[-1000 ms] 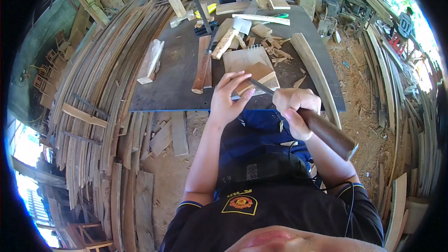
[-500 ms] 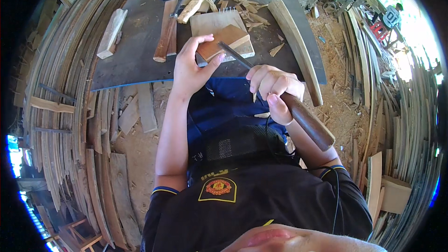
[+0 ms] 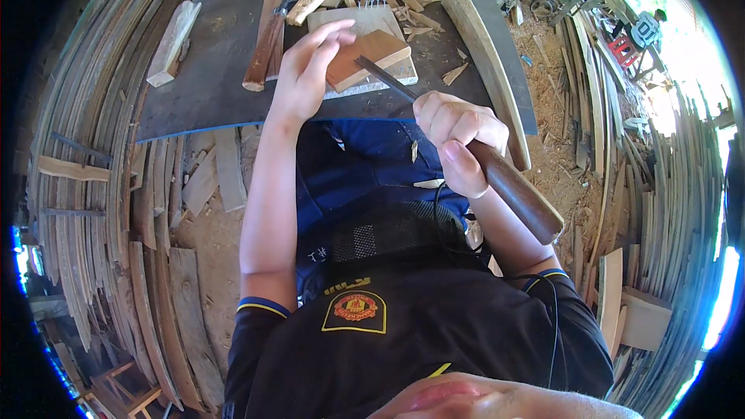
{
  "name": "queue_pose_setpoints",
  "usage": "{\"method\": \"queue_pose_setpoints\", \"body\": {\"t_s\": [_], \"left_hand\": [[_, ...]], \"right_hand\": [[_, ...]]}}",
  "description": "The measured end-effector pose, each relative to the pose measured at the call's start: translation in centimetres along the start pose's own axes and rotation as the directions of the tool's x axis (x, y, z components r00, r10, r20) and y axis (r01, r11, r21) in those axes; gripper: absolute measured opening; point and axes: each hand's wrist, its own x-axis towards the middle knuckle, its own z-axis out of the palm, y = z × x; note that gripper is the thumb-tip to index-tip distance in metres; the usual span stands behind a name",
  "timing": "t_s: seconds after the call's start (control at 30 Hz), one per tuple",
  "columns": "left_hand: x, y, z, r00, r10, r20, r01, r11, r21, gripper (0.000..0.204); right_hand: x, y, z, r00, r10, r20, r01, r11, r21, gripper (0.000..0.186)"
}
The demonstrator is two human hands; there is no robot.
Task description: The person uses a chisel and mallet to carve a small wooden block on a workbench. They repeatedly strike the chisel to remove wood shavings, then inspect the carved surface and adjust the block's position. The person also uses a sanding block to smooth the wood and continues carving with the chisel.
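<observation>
Dark bench (image 3: 209, 101) carries a brown block (image 3: 379, 51) near its front edge; left hand (image 3: 303, 74), fingers half-open, empty; right hand (image 3: 462, 140), fingers wrapped round 1 chisel (image 3: 514, 186). Best brace the block before pressing.

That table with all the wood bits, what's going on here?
A person is working bare-handed with a chisel. The right hand is closed around it, with the blade's tip over the top face of a brown block; whether it touches is hard to tell. The left hand is open at the block's left side. The block lies on a pale board on the dark table, with wood chips beyond.
</observation>
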Motion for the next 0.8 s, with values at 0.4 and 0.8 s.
{"method": "queue_pose_setpoints", "body": {"t_s": [0.4,0.8], "left_hand": [[0.7,-2.9,1.4,0.999,-0.041,-0.01,0.041,0.998,0.038,0.072],[1.1,-3.1,1.1,0.997,-0.074,0.031,0.074,0.997,0.016,0.064]], "right_hand": [[0.3,-0.1,-0.1,1.0,-0.016,0.016,0.016,1.0,0.003,0.022],[-1.3,0.6,0.2,0.997,-0.066,0.045,0.068,0.996,-0.058,0.021]]}}
